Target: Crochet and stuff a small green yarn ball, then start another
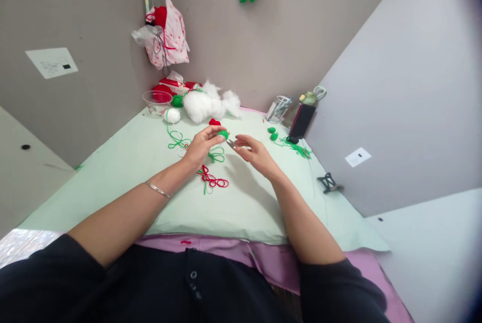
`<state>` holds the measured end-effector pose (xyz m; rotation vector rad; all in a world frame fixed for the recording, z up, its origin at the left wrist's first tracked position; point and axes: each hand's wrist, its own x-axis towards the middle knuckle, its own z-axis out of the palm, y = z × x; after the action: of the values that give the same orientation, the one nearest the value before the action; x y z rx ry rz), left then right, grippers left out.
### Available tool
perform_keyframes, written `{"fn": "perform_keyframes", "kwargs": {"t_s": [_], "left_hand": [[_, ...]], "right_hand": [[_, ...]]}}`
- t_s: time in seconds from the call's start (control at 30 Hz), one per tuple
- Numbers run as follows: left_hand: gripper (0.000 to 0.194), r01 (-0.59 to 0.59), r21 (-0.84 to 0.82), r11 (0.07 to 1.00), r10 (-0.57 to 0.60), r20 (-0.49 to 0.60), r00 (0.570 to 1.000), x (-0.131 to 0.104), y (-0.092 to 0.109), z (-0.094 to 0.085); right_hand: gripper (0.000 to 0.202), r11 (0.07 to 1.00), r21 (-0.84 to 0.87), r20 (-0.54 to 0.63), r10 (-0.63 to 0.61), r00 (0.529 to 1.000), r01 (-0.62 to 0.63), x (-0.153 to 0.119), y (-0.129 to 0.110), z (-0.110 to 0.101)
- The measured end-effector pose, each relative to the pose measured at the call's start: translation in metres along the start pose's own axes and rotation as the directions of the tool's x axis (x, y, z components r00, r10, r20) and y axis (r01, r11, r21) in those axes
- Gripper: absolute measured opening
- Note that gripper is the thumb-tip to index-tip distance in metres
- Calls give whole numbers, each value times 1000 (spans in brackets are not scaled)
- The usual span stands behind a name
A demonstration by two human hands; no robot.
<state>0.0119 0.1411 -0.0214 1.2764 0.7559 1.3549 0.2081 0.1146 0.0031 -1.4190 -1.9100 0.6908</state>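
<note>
My left hand (203,145) is closed round a small green crocheted ball (223,134), held above the table near its middle. Just right of it, my right hand (254,152) grips small scissors (231,143), their blades pointing toward the ball. Whether the blades touch the ball or a thread I cannot tell. Loops of green yarn (216,155) hang or lie below the left hand. Nearer to me lies a tangle of red yarn (214,178). A small red piece (215,122) shows just behind the left fingers.
White stuffing (205,104) heaps at the back, beside a white yarn ball (172,115) and a clear plastic tub (157,101). To the right are two green pieces (273,133), a phone (302,121), a pen cup (279,109) and a black claw clip (330,183).
</note>
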Motion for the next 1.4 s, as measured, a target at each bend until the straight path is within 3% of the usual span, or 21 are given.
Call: {"fn": "perform_keyframes", "kwargs": {"t_s": [0.03,0.07,0.13,0.2,0.37,0.47,0.53,0.6,0.7,0.77,0.87,0.93,1.1,1.27,1.4], "left_hand": [[30,14,-19,1000,-14,9,1000,-2,0,3],[30,28,-35,999,-27,18,999,-3,0,5],[30,63,-62,996,-61,40,997,-6,0,10],[31,102,-80,992,-98,58,994,-8,1,12],[31,121,-119,986,-120,17,993,-5,1,8],[30,114,-129,985,-118,-23,993,-1,0,3],[29,114,-128,985,-120,-39,992,0,-2,2],[30,118,-127,985,-123,-32,992,0,-3,3],[33,125,-125,984,-125,10,992,-3,-3,7],[33,117,-123,986,-114,24,993,-5,-3,9],[33,83,-114,990,-81,18,997,-8,-5,11],[32,53,-100,994,-52,15,999,-8,-6,11],[29,15,-44,999,-13,39,999,-8,-12,11],[28,11,6,1000,-11,87,996,-8,-15,10],[30,15,-6,1000,-14,134,991,-10,-13,11]], "right_hand": [[43,995,100,51,-32,998,26,-1,-6,8],[45,951,307,100,-72,992,38,-1,-11,16],[47,802,596,170,-80,982,-38,-2,-18,31],[45,722,681,211,-31,977,-124,-1,-19,41],[31,821,558,175,23,984,-118,2,-11,38],[31,869,495,1,27,1000,-24,2,-12,24],[27,896,434,-159,-25,987,93,0,-16,16],[29,875,444,-231,-94,968,191,-2,-21,12],[31,769,622,-147,-67,987,145,-1,-22,11],[24,757,650,-118,12,993,68,2,-19,12],[25,888,457,-144,24,989,45,5,-12,12],[24,944,326,-92,-27,995,56,6,-10,12],[21,974,216,-11,-64,998,65,6,-9,10],[31,988,153,33,-32,999,27,6,-6,10],[35,991,131,-19,-10,1000,13,7,-4,12]]}}
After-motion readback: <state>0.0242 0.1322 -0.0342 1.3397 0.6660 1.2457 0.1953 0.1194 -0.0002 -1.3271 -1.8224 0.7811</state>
